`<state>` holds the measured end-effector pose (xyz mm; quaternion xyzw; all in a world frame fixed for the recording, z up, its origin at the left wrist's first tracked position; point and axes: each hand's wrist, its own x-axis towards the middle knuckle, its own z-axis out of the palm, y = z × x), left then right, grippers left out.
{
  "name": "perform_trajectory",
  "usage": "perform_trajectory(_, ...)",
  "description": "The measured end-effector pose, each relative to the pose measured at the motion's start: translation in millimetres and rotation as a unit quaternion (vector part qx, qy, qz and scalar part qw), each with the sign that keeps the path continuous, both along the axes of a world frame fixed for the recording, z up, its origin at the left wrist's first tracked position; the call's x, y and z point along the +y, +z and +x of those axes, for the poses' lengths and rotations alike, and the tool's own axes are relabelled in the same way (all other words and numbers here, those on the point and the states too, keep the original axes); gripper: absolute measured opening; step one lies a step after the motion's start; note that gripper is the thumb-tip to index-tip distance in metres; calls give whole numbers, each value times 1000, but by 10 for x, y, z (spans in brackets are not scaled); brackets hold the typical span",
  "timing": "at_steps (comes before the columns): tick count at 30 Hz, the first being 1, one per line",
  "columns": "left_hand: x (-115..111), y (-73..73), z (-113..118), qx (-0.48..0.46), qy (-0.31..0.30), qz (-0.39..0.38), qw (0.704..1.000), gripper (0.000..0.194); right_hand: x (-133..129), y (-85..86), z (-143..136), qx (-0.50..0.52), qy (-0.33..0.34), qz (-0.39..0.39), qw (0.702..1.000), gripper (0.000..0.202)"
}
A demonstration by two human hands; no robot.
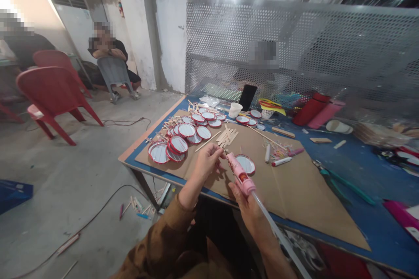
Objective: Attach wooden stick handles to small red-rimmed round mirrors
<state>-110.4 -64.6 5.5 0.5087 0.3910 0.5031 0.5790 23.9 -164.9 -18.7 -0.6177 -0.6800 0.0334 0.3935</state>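
Observation:
My right hand [246,202] is wrapped round a pink glue gun [238,173] with a long clear glue stick coming out of its back. The gun's nozzle points at the fingertips of my left hand [209,159], which are pinched together; what they hold is too small to make out. Just beyond the gun, a round white disc with a red rim [245,164] lies on the brown cardboard [294,196]. Flat wooden sticks [227,136] are piled behind my left hand. To the left lie several more red-rimmed discs [187,130], some overlapping.
Markers [281,161] and teal-handled pliers [350,187] lie on the right. Toward the back stand a white cup [235,110], a dark phone [248,97] and a red bottle [310,109]. A perforated metal panel [294,39] rises behind. A person [109,48] sits beyond the table at left.

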Motion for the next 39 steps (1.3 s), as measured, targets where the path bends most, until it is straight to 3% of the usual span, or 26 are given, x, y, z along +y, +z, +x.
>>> perform_trajectory(9, -9, 11, -3, 4, 1, 0, 1000, 27, -7, 53, -38, 17, 6, -4, 1000, 39)
perform_trajectory(18, 25, -28, 10, -2, 7, -8, 1000, 28, 25, -19, 4, 32, 3, -5, 999, 46)
perform_trajectory(30, 8, -14, 5, -11, 4, -6, 1000, 28, -1, -15, 20, -18, -16, 12, 1000, 48)
perform_trajectory(35, 9, -10, 7, -18, 3, -2, 1000, 28, -30, 59, 0, -2, -5, -6, 1000, 48)
perform_trajectory(39, 6, -10, 9, -18, -1, -8, 1000, 26, 6, 16, 7, 49, -15, -13, 999, 53)
